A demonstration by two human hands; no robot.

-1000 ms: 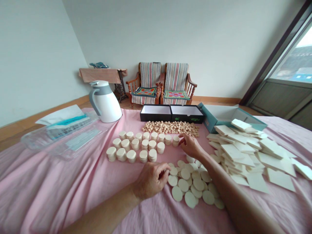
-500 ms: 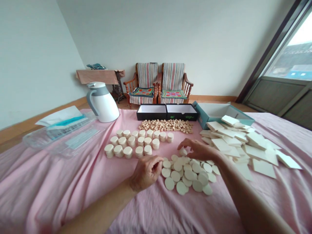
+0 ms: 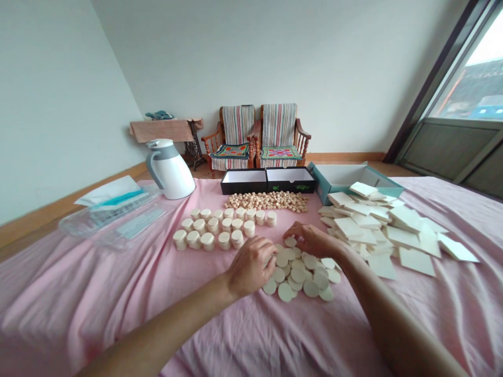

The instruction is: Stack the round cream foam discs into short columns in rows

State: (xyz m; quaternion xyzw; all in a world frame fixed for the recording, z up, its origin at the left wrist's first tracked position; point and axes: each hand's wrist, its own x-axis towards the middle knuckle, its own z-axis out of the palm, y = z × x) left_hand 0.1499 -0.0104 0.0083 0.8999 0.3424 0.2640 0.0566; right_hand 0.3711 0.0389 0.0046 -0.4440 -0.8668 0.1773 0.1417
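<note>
My right hand (image 3: 310, 239) is closed around a few pale round wooden discs (image 3: 291, 242) at the far edge of a loose pile of discs (image 3: 297, 276). Over the pile's left edge is my left hand (image 3: 251, 267), its fingers curled and partly hidden; what they hold, if anything, does not show. Left of the pile, short stacks of the same discs (image 3: 207, 241) stand in rows on the pink cloth (image 3: 220, 335). Behind the rows lies a band of small wooden beads (image 3: 267, 201).
A heap of square wooden pieces (image 3: 380, 265) lies at the right, before a teal box (image 3: 324, 188). Two black trays (image 3: 243, 187) stand at the back. A white and grey jug (image 3: 175, 175) and clear plastic packaging (image 3: 118, 212) are at the left.
My left hand has moved right and slightly up, onto the pile's left edge. My right hand stays at the pile's far edge with the discs. The view has shifted slightly.
</note>
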